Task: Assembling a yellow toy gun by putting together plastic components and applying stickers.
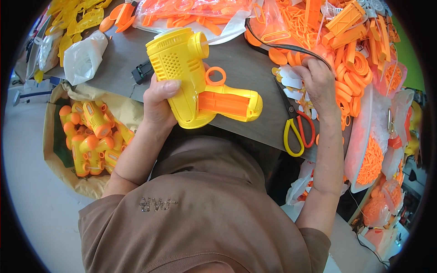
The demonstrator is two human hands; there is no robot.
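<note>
Yellow casing is clasped by left grip near table edge; right grip's hold unclear.

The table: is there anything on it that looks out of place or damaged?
Nothing looks plainly damaged. The scissors perhaps stand out: their yellow handle lies at the near edge of the table, a slightly precarious place.
</note>
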